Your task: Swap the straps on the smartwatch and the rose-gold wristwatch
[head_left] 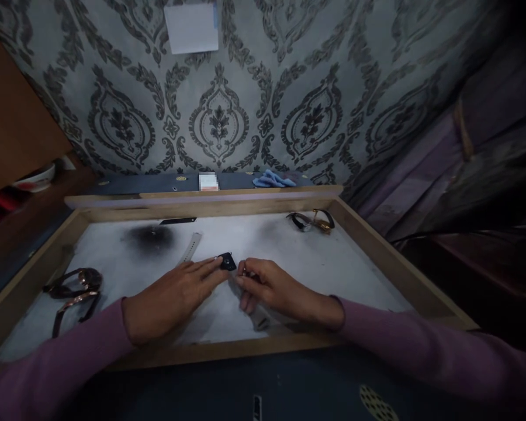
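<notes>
In the wooden tray lies a dark square watch case, seen with its back up. My left hand has its fingers together and stretched to the case, gripping its left side between fingertips and thumb. Just right of the case, my right hand pinches near the upper end of a grey watch strap, whose lower end shows beneath the fingers. Whether a small part is also between those fingertips is hidden. A second pale grey strap piece rests behind my left hand.
The wooden tray has raised edges and a white base. Watches lie at its left, two more watches at the back right, and a black blade-like strip at the back. Beyond the rim are a blue cloth and a small white box.
</notes>
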A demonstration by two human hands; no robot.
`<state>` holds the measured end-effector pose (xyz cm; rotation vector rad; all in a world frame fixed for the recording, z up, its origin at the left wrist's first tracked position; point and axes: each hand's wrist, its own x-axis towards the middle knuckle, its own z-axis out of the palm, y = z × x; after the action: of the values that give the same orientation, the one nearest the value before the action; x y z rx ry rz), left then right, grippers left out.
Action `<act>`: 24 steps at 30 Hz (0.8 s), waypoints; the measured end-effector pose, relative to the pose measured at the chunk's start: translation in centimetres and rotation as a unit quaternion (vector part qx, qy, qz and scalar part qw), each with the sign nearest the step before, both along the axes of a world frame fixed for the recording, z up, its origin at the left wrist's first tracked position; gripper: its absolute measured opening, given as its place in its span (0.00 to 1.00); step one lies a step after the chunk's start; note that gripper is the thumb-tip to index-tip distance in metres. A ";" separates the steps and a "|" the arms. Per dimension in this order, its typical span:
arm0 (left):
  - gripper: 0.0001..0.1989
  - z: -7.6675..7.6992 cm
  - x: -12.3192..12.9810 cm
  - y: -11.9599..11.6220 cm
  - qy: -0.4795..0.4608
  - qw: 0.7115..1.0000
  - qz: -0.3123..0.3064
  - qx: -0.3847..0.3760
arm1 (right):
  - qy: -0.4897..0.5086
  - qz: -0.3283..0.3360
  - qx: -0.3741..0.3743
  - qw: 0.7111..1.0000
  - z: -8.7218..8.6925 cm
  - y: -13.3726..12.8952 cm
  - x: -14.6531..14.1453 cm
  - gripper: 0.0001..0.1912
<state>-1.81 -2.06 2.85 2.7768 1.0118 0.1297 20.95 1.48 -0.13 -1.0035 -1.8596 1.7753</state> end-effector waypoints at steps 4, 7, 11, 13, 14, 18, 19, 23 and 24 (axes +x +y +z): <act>0.31 -0.4 -0.4 0.5 -0.011 1.000 -0.017 0.012 | 0.031 0.017 -0.063 0.997 0.0 0.0 0.0 0.11; 0.32 -0.6 -0.6 0.7 0.011 0.999 -0.028 0.026 | 0.038 0.013 -0.084 0.996 0.1 0.1 0.3 0.13; 0.31 -1.0 -0.9 0.7 0.034 0.998 -0.034 0.046 | 0.041 0.012 -0.112 0.993 0.1 0.2 0.8 0.16; 0.31 -1.2 -0.9 0.7 0.035 0.997 -0.037 0.059 | 0.043 0.009 -0.123 0.991 0.1 0.2 0.9 0.16; 0.30 -1.2 -0.9 0.8 0.035 0.997 -0.040 0.064 | 0.043 0.007 -0.126 0.991 0.1 0.3 0.9 0.16; 0.26 -0.9 -0.4 1.0 0.052 0.995 -0.046 0.074 | 0.041 0.006 -0.121 0.992 0.3 0.2 0.8 0.15; 0.25 -0.7 -0.2 1.1 0.054 0.994 -0.049 0.075 | 0.039 0.006 -0.119 0.992 0.4 0.2 0.8 0.15; 0.24 -0.1 0.3 1.4 0.040 0.994 -0.081 0.063 | 0.040 0.010 -0.117 0.992 0.6 0.2 0.7 0.15; 0.24 -0.1 0.3 1.5 0.035 0.994 -0.086 0.057 | 0.044 0.010 -0.119 0.992 0.6 0.2 0.7 0.14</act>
<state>-1.48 -0.56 2.80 2.9776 0.7978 0.0678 21.70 1.70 0.50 -0.9747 -1.6392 2.0541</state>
